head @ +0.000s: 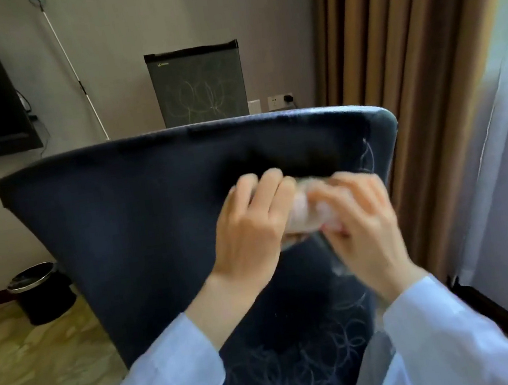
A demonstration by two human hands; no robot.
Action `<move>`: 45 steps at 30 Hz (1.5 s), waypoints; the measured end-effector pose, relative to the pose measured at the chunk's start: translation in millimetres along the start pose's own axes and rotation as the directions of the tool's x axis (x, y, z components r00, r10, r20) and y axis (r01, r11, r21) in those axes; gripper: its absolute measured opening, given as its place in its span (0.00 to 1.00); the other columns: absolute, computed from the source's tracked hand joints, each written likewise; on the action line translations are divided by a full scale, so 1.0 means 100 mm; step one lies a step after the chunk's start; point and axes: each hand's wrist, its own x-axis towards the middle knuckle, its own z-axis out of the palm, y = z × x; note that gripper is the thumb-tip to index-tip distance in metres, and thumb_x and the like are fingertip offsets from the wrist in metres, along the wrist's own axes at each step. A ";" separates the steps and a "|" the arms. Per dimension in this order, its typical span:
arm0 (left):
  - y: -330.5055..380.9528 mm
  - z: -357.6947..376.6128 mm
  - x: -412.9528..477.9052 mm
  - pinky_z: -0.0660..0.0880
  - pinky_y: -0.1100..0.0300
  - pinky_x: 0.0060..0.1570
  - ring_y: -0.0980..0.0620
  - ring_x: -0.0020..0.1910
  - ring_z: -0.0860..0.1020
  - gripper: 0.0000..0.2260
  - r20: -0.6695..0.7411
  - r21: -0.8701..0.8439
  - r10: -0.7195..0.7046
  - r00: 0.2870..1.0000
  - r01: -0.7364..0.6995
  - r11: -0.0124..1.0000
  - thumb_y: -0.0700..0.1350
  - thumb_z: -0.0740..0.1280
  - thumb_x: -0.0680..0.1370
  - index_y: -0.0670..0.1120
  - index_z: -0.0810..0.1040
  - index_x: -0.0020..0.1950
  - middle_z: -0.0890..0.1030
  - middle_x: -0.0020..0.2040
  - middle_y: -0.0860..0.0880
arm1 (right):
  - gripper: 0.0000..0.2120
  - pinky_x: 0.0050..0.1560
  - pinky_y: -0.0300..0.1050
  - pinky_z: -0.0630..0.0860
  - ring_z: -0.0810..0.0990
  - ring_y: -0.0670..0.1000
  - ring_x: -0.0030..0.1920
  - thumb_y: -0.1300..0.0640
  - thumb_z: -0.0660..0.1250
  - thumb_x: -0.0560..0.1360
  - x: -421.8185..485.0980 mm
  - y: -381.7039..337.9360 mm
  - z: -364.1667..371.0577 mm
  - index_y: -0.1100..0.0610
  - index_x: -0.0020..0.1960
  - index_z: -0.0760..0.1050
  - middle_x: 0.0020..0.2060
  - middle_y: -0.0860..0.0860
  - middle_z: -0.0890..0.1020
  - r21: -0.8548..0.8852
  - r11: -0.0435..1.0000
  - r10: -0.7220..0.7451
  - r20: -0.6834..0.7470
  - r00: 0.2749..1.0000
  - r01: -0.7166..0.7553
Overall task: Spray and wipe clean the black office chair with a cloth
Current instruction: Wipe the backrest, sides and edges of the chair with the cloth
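Holding a pale, blurred cloth [301, 215] between them, your left hand [250, 225] and right hand [359, 223] both curl their fingers round it, in front of the upper back of the black office chair [121, 230]. White scribbles [306, 364] mark the chair lower down. Beyond stand a scribbled mini fridge [198, 86], a brown curtain [402, 73] and a black bin [43, 292].
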 end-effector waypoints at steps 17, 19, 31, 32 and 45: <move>0.46 0.61 -0.08 0.74 0.60 0.33 0.49 0.41 0.75 0.06 0.072 0.025 -0.003 0.997 0.001 1.000 0.36 0.66 0.77 0.45 0.80 0.46 0.80 0.47 0.51 | 0.12 0.64 0.48 0.68 0.75 0.58 0.57 0.62 0.72 0.71 -0.36 0.74 -0.02 0.61 0.54 0.79 0.55 0.57 0.79 -0.083 0.996 0.035 0.133 0.991 -0.024; 0.52 0.69 -0.42 0.74 0.60 0.35 0.50 0.42 0.76 0.06 0.122 0.019 -0.003 0.992 0.000 1.000 0.36 0.66 0.77 0.46 0.80 0.47 0.80 0.47 0.51 | 0.13 0.65 0.44 0.66 0.75 0.57 0.56 0.62 0.73 0.69 -0.70 0.69 0.11 0.61 0.53 0.80 0.54 0.57 0.79 -0.047 0.997 0.074 0.161 0.984 -0.067; 0.52 0.60 -0.63 0.75 0.58 0.35 0.49 0.39 0.76 0.07 0.155 -0.025 0.057 0.986 -0.054 0.998 0.35 0.67 0.76 0.45 0.81 0.49 0.80 0.45 0.49 | 0.14 0.61 0.42 0.68 0.72 0.56 0.56 0.62 0.68 0.72 -0.95 0.50 0.07 0.57 0.57 0.76 0.55 0.54 0.74 0.034 0.993 0.105 0.154 0.983 -0.111; 0.49 0.51 -0.39 0.75 0.58 0.36 0.48 0.40 0.77 0.07 0.124 -0.019 0.030 0.992 -0.027 0.999 0.36 0.66 0.76 0.44 0.81 0.49 0.80 0.46 0.48 | 0.13 0.60 0.44 0.68 0.73 0.58 0.55 0.63 0.69 0.71 -0.70 0.52 -0.02 0.60 0.56 0.78 0.54 0.57 0.76 0.028 0.996 0.085 0.102 0.991 -0.088; 0.33 0.19 0.62 0.74 0.58 0.41 0.45 0.43 0.76 0.08 -0.059 -0.021 0.019 0.998 -0.020 1.000 0.33 0.63 0.75 0.41 0.80 0.50 0.80 0.47 0.45 | 0.15 0.61 0.47 0.71 0.77 0.62 0.55 0.53 0.65 0.78 0.35 0.59 -0.31 0.64 0.55 0.79 0.54 0.61 0.80 -0.061 0.998 -0.017 -0.137 0.990 0.009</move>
